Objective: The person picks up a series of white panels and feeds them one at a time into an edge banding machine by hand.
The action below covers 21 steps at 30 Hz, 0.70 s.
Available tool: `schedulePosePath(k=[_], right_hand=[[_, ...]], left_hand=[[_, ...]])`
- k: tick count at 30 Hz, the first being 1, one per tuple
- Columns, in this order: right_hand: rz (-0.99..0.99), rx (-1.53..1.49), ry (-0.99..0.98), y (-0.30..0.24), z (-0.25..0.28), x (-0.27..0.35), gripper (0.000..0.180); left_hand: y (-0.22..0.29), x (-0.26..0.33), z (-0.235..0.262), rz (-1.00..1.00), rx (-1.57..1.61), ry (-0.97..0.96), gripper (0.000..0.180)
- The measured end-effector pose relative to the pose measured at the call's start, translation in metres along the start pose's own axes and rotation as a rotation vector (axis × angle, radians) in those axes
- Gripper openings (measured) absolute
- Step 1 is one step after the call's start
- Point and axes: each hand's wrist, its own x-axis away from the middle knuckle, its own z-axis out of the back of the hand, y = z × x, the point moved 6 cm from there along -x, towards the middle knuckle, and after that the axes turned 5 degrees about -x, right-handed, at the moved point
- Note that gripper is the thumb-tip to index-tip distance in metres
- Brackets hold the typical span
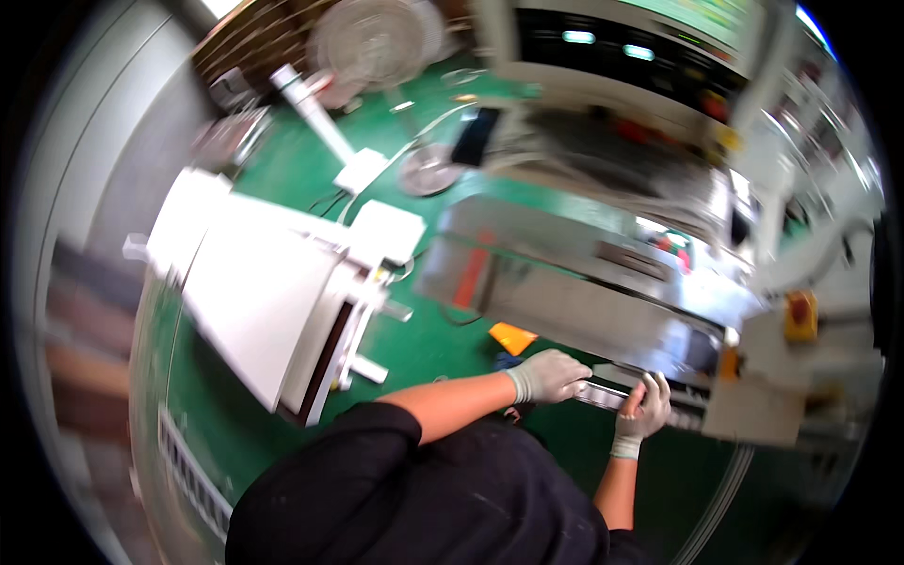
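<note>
My left hand (pixel 548 377), in a pale glove, is closed at the near edge of the grey metal machine table (pixel 565 306). Its fingers point right and are pressed together. To its right my right hand (pixel 644 407), also gloved, has its fingers curled up and its thumb bent in. A narrow silvery strip (pixel 601 395) lies between the two hands, along the table edge. Whatever is in the fingers is too thin or blurred to name. An orange wedge-shaped piece (pixel 512 337) is just beyond my left wrist.
Behind the metal table stands a large machine with a lit screen (pixel 702 19). A yellow box with a red button (pixel 801 315) sits at the right. A white-topped cart (pixel 264 292) stands left on the green floor (pixel 428 344). A round-based stand (pixel 430 169) is further back.
</note>
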Motion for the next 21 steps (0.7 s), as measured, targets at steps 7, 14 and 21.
schedulePosePath(k=[7, 14, 21], right_hand=[[0.112, -0.138, -0.252, -0.073, -0.043, 0.03, 0.021], [0.069, -0.228, -0.532, -0.095, -0.092, 0.029, 0.022], [0.354, -0.646, -1.003, -0.313, -0.168, 0.065, 0.019]], left_hand=[[-0.158, 0.287, 0.087, 1.042, -0.324, 0.337, 0.029], [-0.145, 0.674, 0.015, 2.384, -0.267, 1.118, 0.062], [-0.137, 0.697, -0.066, 1.773, 1.13, 1.77, 0.059]])
